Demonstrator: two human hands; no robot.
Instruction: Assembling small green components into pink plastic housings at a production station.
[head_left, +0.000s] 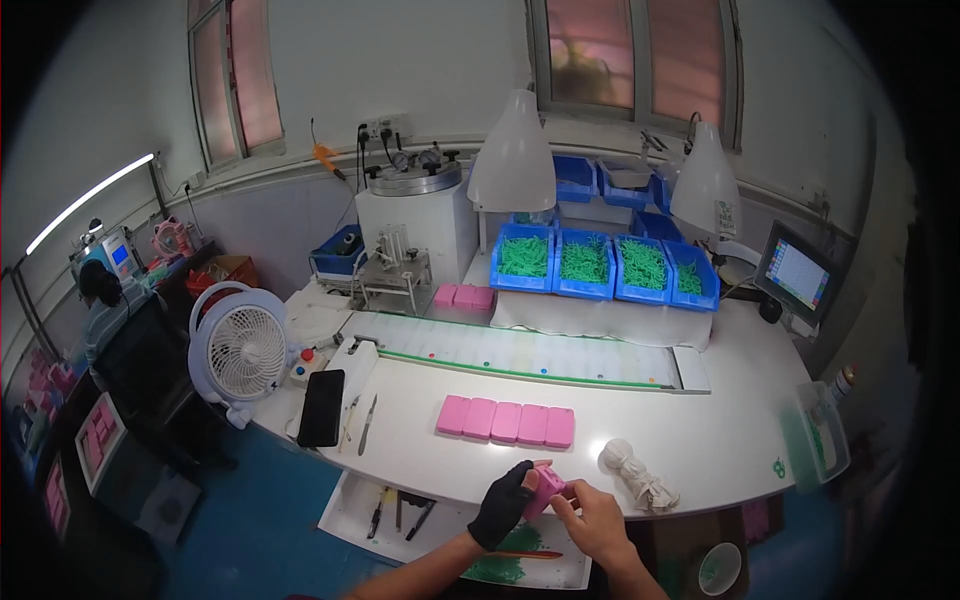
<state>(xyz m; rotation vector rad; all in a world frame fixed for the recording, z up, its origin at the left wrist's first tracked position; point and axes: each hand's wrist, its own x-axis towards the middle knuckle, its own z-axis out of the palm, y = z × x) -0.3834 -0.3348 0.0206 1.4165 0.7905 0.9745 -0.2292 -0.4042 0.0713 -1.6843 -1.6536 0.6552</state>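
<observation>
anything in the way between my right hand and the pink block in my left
Nothing visible: the right hand is right at the pink block, held in the black-gloved left hand. The white cloth bundle lies off to the right, not between them.

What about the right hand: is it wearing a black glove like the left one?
No, the right hand is bare, and only the left hand, holding a pink block, wears a black glove.

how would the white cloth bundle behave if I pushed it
The white cloth bundle would probably give when squeezed, as its fabric looks wrinkled. Its loose, gathered end may flop. The rounded end might make it rock.
</observation>
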